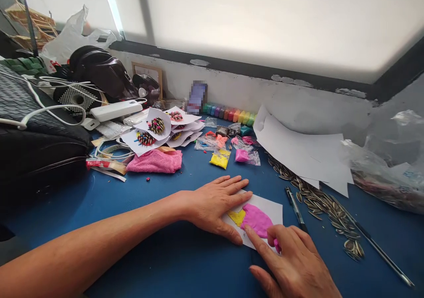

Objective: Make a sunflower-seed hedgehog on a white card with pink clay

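My left hand [215,205] lies flat, fingers spread, over the left part of a small white paper [276,207]. On that paper a flattened patch of pink modelling clay [256,220] borders a smaller yellow clay patch [236,217]. My right hand [291,256] is at the paper's lower side, with its index fingertip touching the pink patch's lower left edge. Its other fingers are curled around a small lump of pink clay [277,246], which is partly hidden. Beyond the hands lie a bag of yellow clay [220,158] and a bag of pink clay [243,155].
Sunflower seeds [324,205] spread along the right, with a pen [296,209] beside them. Large white sheets [298,147] lean at the back. Decorated paper cards [159,127] and a pink cloth [155,161] sit back left, near a black bag [39,156].
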{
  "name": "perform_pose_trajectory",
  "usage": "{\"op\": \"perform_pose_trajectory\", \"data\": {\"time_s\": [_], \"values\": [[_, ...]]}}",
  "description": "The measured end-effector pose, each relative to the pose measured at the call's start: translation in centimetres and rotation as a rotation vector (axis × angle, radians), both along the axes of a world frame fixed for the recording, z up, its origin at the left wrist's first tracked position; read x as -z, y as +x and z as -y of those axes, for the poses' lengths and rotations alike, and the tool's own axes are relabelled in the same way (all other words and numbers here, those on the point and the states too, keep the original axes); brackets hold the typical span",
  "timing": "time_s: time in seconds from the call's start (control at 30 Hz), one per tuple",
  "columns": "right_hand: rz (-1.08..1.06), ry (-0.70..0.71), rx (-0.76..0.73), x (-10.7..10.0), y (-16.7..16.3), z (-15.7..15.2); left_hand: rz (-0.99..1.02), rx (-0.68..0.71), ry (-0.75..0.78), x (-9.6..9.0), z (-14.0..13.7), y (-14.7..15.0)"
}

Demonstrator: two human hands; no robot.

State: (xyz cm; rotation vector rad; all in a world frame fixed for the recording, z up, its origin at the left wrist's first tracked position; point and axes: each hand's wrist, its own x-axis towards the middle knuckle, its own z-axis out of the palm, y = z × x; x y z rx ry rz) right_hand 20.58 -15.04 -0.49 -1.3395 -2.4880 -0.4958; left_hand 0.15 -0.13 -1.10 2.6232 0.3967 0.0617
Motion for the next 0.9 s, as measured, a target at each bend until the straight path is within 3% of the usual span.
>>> {"op": "perform_pose_trajectory", "data": {"time_s": [0.27,0.73,0.9], "values": [[0.037,-0.018,0.025,1.0,1.0,0.1,0.001,0.001,-0.007,0.0,-0.1,0.0],[0.071,0.086,0.129,0.9,1.5,-0.4,0.017,-0.004,-0.025,0.0,0.0,0.0],[-0.006,0.113,0.168,0.7,1.0,-0.8,0.006,-0.007,-0.034,0.1,-0.1,0.0]]}}
